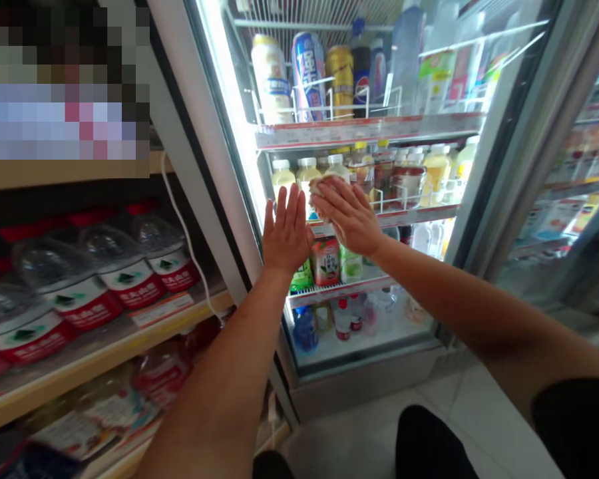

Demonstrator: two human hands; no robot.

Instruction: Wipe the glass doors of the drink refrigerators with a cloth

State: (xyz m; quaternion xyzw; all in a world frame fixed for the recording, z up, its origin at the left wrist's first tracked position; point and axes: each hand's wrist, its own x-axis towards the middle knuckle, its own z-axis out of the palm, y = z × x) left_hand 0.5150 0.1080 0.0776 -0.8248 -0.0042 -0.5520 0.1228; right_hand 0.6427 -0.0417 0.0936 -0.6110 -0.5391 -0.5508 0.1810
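A glass fridge door (404, 266) stands in front of me, with lit shelves of drinks behind the pane. My left hand (285, 233) lies flat against the glass with its fingers stretched upward, holding nothing. Just right of it, my right hand (347, 213) presses a crumpled, pale brownish cloth (320, 189) to the pane. Most of the cloth is hidden under the fingers, and only its upper left edge shows. Behind the hands stand bottles with white caps (307, 169) and, lower down, a red drink pack (326, 261).
To the left, a wooden shelf (104, 339) carries large water bottles (110, 259) with red caps. A white cable (187, 233) hangs beside the fridge frame (199, 166). Another glass-fronted fridge (554, 219) stands at the right. Pale floor tiles (494, 412) lie below, near my dark-clothed knees.
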